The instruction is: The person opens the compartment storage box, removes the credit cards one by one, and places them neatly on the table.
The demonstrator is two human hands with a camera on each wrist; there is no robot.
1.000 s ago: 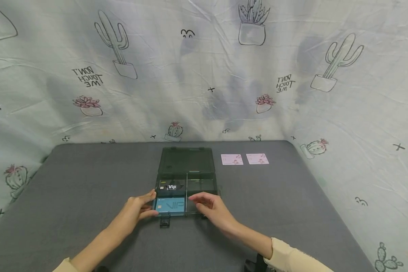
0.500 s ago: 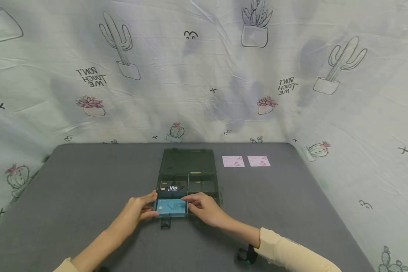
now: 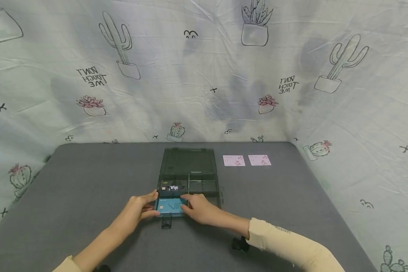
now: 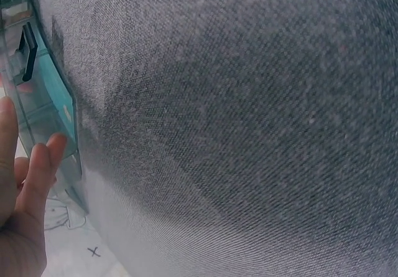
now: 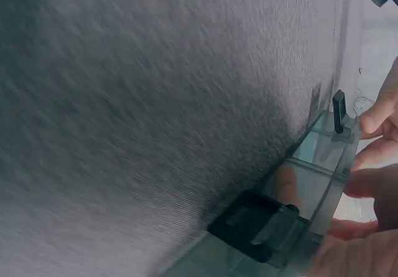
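A dark translucent plastic box (image 3: 171, 216) with compartments stands with its lid (image 3: 188, 161) raised at the back. My left hand (image 3: 136, 213) holds the box at its left side, thumb by the near corner and index finger along the edge. In the near left compartment lies a blue VIP card (image 3: 166, 206). A black Vip card (image 3: 173, 188) lies in the compartment behind it. My right hand (image 3: 198, 209) reaches over the box, index finger and thumb apart at the blue card's right part, which they cover in the head view.
Two pink cards (image 3: 234, 160) lie side by side right of the lid on the grey tabletop (image 3: 98, 170). A black latch (image 3: 166, 222) hangs from the box's front. A curtain with cactus drawings (image 3: 139, 105) closes off the back.
My right hand has moved left from the right compartments to the blue card. My left hand keeps its place on the box.
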